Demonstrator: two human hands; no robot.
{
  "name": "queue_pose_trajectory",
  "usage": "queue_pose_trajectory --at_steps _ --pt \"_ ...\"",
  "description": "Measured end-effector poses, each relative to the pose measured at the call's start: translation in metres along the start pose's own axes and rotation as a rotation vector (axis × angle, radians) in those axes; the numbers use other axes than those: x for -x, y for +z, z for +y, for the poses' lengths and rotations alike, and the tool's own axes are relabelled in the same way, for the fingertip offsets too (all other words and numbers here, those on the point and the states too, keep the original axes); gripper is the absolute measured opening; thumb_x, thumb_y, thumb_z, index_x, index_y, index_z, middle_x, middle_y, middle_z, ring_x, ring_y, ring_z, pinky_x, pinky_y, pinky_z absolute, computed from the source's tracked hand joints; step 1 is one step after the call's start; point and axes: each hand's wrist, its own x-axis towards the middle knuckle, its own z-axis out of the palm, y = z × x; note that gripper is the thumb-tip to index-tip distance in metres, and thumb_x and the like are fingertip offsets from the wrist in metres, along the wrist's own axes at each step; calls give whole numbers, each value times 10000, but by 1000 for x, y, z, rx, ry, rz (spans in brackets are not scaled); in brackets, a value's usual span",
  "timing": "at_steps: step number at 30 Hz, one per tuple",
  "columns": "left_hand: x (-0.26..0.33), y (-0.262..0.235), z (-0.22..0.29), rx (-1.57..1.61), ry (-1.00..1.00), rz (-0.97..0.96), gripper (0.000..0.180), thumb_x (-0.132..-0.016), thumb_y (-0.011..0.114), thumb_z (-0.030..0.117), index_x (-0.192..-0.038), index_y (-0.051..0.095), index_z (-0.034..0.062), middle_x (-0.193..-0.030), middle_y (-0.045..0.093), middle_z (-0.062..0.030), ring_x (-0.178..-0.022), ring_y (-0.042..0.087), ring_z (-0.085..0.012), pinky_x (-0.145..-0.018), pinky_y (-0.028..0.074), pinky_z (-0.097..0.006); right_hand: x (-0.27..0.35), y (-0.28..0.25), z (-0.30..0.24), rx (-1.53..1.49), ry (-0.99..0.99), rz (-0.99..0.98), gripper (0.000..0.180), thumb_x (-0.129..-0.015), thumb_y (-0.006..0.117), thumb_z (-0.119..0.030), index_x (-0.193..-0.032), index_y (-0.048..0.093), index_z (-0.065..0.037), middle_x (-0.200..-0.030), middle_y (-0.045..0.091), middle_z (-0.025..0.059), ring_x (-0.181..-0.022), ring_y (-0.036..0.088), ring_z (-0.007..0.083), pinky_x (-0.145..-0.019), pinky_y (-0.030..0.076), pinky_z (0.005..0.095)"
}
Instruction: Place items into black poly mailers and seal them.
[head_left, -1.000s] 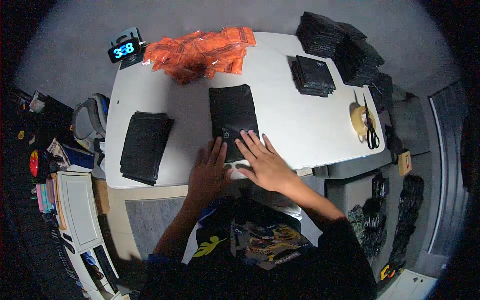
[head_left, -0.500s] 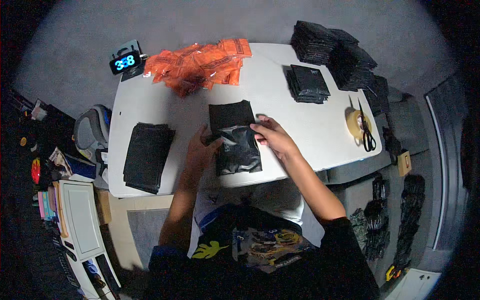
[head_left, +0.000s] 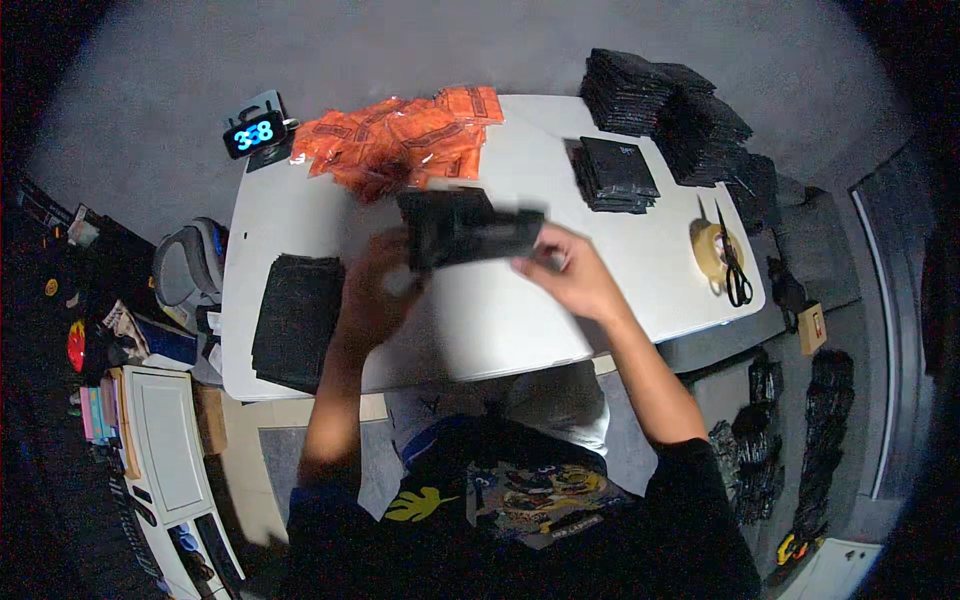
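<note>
Both hands, left hand [head_left: 372,285] and right hand [head_left: 565,270], hold one black pouch [head_left: 465,228] above the white table [head_left: 500,310], each grip closed on an end. Orange packets [head_left: 400,140] lie at the far edge.

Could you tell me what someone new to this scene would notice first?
The eye goes first to the black pouch held above the middle of the white table between the left hand and the right hand. Next comes the bright heap of orange packets at the table's far edge. Stacks of black pouches crowd the far right corner, and a flat black pile lies at the near left.
</note>
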Motion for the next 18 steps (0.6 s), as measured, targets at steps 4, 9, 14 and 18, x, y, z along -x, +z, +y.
queue_pose_trajectory --at_steps 4,9,14,18 --pt "47 -6 -17 -62 54 -467 384 -838 857 117 -1208 753 115 -1273 719 -132 -1294 646 -342 -1124 516 -457 31 1 15 142 29 -312 243 -901 875 -148 -1102 766 -69 -1013 709 -8 -1042 658 125 -917 542 322" --pt "38 5 -43 -166 96 -272 416 -923 810 163 -1323 709 108 -1357 685 -145 -1356 599 -376 -1178 466 -467 0 3 25 2 -67 -281 359 -868 917 -244 -1150 768 -80 -1021 673 -5 -1006 620 118 -928 527 304" --pt "-16 56 -52 -442 131 -174 584 -1034 676 365 -1457 568 -24 -1515 553 -241 -1452 483 -450 -1217 387 -548 -74 37 41 420 -333 -113 466 -996 745 -282 -1372 647 -24 -1432 613 188 -1328 599 382 -1136 475 494" --pt "-22 84 -73 -659 106 -209 825 -1058 569 552 -1558 426 -87 -1619 445 -294 -1520 395 -486 -1233 290 -672 -94 63 65 765 -303 -178 628 -1068 600 -271 -1611 420 -11 -1735 328 203 -1598 324 400 -1286 301 579"
